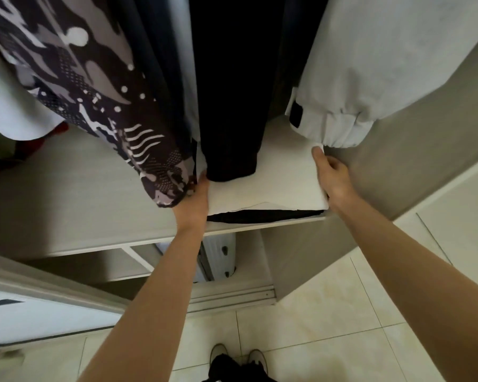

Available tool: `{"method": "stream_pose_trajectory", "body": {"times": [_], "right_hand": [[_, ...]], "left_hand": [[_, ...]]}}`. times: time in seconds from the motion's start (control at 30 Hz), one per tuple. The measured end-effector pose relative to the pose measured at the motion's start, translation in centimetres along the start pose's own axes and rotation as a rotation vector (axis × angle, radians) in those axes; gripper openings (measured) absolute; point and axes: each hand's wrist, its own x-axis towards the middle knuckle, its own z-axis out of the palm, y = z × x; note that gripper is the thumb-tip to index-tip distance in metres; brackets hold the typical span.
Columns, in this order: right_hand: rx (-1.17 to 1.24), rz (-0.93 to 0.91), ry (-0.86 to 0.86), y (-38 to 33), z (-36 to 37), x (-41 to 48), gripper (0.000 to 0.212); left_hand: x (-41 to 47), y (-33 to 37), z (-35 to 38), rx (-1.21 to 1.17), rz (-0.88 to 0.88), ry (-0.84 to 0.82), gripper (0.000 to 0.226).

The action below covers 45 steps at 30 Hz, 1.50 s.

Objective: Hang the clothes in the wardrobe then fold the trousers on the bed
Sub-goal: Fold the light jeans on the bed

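White folded cloth (262, 186) betw. both hands: L hand (196, 195) grips one side, fingers hidden; R hand (332, 175) pinches other side, thumb on top.

Pale glossy square floor tiles (328, 312) with thin dark joints cover the ground, and a pair of grey-white low shoes (218, 354) stands on them at the bottom edge. A ribbed silver-white hard suitcase (221, 257) stands upright below the wardrobe shelf (67, 194), just behind a grooved metal sliding-door track (232, 297).
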Motion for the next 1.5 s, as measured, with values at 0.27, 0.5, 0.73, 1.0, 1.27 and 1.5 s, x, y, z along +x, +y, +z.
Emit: {"method": "stream_pose_trajectory", "body": {"times": [0.27, 0.5, 0.73, 1.0, 1.27, 1.5], "right_hand": [[0.075, -0.092, 0.0, 3.3, -1.2, -2.5, 0.034], [-0.022, -0.233, 0.103, 5.2, -0.7, -4.5, 0.033], [-0.258, -0.347, 0.158, 6.3, 0.2, -5.4, 0.039], [-0.384, -0.255, 0.04, 6.9, 1.1, -5.0, 0.04], [-0.348, -0.244, 0.122, 6.5, 1.3, -4.3, 0.038], [-0.349, -0.221, 0.142, 6.3, 1.7, -4.6, 0.039]], "left_hand": [[-4.5, -1.3, -0.3, -0.025, -0.039, -0.066, 0.028], [-3.8, -1.1, -0.7, -0.107, 0.099, 0.007, 0.007], [-2.5, -1.3, -0.7, 0.05, 0.231, 0.052, 0.027], [-1.8, -2.7, -1.6, 0.114, 0.12, -0.179, 0.06], [-3.4, -3.1, -1.2, 0.155, 0.137, -0.049, 0.035], [-2.9, -3.0, -1.5, 0.19, 0.109, -0.085, 0.042]]}}
